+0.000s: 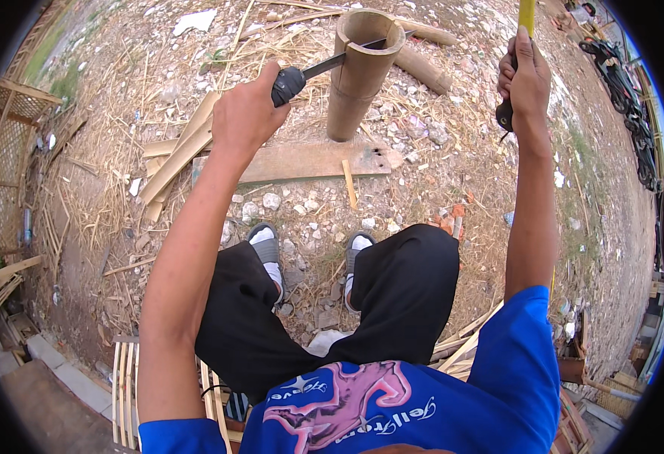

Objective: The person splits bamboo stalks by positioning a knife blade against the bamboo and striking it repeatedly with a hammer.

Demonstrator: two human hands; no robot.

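Note:
My left hand (243, 113) is closed round the black handle of a knife (324, 66). Its dark blade lies across the top of an upright bamboo tube (358, 91), the tip showing past the far side of the rim. Out to the right, my right hand (530, 79) is raised and grips a tool with a black handle (504, 115) and a yellow upper part (526, 17). The upper end of that tool runs out of view, so its kind is hidden. A flat wooden board (309, 163) lies at the foot of the bamboo tube.
Split bamboo strips (184, 155) lie left of the board, and another bamboo piece (424, 69) rests behind the tube. Stones and dry shavings cover the ground. Lattice panels (3, 174) stand at left, motorcycles (621, 94) at far right. Slats (126, 393) are beside my seat.

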